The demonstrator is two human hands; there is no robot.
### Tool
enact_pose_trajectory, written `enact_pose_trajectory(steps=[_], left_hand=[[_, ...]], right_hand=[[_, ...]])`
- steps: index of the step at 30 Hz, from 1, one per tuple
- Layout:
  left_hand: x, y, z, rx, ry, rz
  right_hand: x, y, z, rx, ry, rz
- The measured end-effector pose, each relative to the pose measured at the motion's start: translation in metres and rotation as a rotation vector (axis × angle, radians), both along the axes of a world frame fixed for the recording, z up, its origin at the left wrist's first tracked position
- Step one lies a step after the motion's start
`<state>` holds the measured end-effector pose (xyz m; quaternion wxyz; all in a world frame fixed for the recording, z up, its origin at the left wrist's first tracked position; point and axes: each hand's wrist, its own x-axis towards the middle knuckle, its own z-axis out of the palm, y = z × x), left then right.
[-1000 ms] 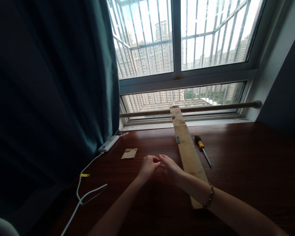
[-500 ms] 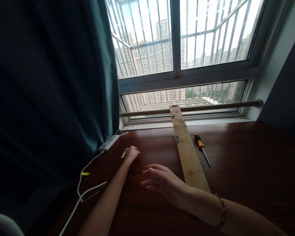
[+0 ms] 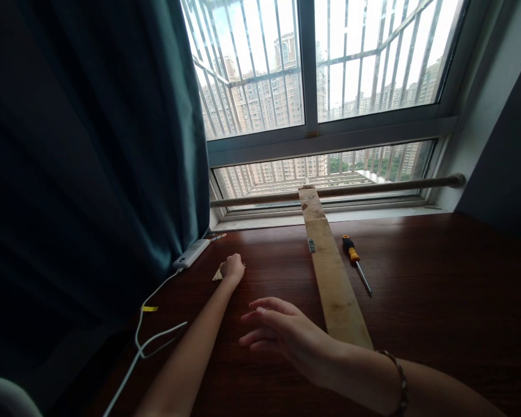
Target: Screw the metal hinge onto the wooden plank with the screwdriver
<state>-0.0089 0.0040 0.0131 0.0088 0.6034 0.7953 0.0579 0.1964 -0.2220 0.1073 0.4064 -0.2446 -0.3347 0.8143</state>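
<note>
My left hand (image 3: 233,267) rests low over the dark wooden tabletop (image 3: 269,255), its fingers curled together. Whatever they pinch is hidden, apart from a tiny bit at the fingertips too small to name. A small flat pale piece (image 3: 217,273) pokes out at the left side of that hand. Nearer to me, my right hand (image 3: 286,331) hovers with fingers spread and nothing in them. Its wrist overlaps the near end of a long wooden board (image 3: 335,289), which carries a small metal plate (image 3: 311,245) on its left edge.
A screwdriver (image 3: 352,255) with a black and yellow handle lies right of the board. At the left are a white power strip (image 3: 191,253), its white cable (image 3: 138,341) and a yellow tag (image 3: 150,309). The board's far end meets a rail (image 3: 386,188) at the window; a curtain (image 3: 173,145) hangs left.
My right hand has shifted slightly left and toward me, its fingers a little more spread. My left hand has stayed nearly in place, with the pale piece beside it showing at a different angle.
</note>
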Motion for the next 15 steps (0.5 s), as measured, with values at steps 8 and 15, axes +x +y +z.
enact_pose_trajectory(steps=[8,15], left_hand=[[0.002,-0.006,0.001,0.031,0.05,-0.008],[0.0,-0.007,-0.002,0.063,0.063,-0.019]], right_hand=[[-0.002,0.002,-0.003,0.004,0.0,0.012],[0.014,-0.01,0.022,0.296,-0.129,-0.256]])
